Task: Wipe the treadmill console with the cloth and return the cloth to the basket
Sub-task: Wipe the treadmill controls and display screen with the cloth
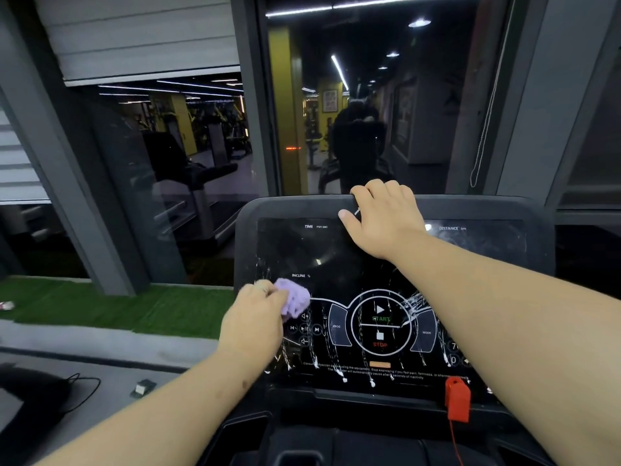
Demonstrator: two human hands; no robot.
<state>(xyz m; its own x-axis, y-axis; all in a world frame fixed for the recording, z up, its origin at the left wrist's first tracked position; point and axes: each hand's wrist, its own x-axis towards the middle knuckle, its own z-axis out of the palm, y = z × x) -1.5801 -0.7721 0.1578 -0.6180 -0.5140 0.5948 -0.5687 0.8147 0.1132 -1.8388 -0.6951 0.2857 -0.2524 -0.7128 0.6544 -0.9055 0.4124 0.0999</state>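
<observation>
While the left hand [255,321] grips the bunched purple cloth [293,297] against the streaked console [386,290], the right hand [383,218] rests on its top edge. Right fingers [373,190] curl over that rim.

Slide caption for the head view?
Left hand wipes streaked console with purple cloth; right hand grips its top edge.

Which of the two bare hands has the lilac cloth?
The left hand, low at the left edge of the black treadmill console, grips the bunched lilac cloth. The right hand only grips the console's top rim.
</observation>
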